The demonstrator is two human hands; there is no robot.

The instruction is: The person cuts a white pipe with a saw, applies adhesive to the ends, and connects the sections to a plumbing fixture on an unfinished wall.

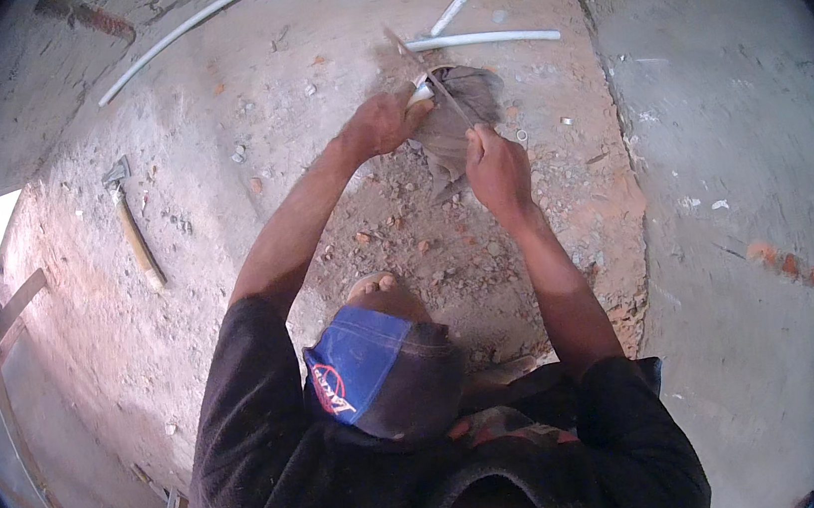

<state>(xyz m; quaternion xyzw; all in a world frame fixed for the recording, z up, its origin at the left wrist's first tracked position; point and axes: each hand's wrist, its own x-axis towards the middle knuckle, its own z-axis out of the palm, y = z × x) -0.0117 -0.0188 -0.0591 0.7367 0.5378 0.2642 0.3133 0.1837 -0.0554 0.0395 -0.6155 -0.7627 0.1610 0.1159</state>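
Note:
My left hand (382, 124) is closed around a short piece of white pipe (421, 94), just above the rubble-strewn floor. My right hand (498, 168) grips one end of a long, thin blade (438, 85), which slants up and to the left across the pipe's end. Whether the blade touches the pipe I cannot tell. Beneath and beside both hands lies a crumpled grey-brown cloth or bag (477, 90).
White pipes (493, 38) lie beyond my hands, with a longer bent pipe (200, 19) at the far left. A wooden-handled hammer or hatchet (138, 234) rests on the left. Wooden framing (4, 400) stands at the left edge; rubble (414, 228) covers the floor near my foot (372, 284).

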